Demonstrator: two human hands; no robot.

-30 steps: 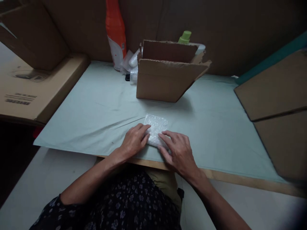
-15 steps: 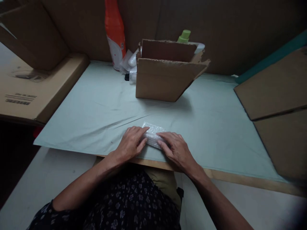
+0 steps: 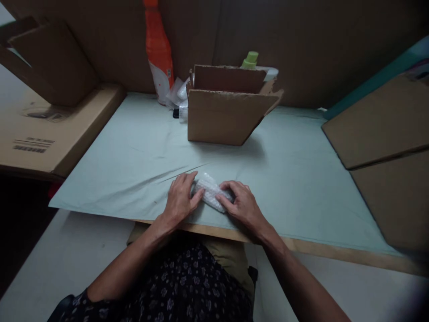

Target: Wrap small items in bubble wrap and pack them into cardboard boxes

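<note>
A small bundle of clear bubble wrap (image 3: 212,192) lies near the front edge of the cloth-covered table, set at a slant. At its left end is my left hand (image 3: 182,194), thumb against the near side and the other fingers round the far side. My right hand (image 3: 240,201) grips the right end between thumb and curled fingers. Whatever the wrap may contain cannot be made out. The fingertips on the far side are partly hidden.
An open cardboard box (image 3: 228,117) stands beyond my hands, with a green-capped bottle (image 3: 250,59) behind it. Left of it are an orange bottle (image 3: 158,49) and bubble-wrapped items (image 3: 179,96). Large cartons flank the table, one left (image 3: 67,129), one right (image 3: 385,147).
The bubble wrap has become a more compact, more slanted bundle. My left index finger has lifted off its top, and my right fingers have curled more closely round its right end.
</note>
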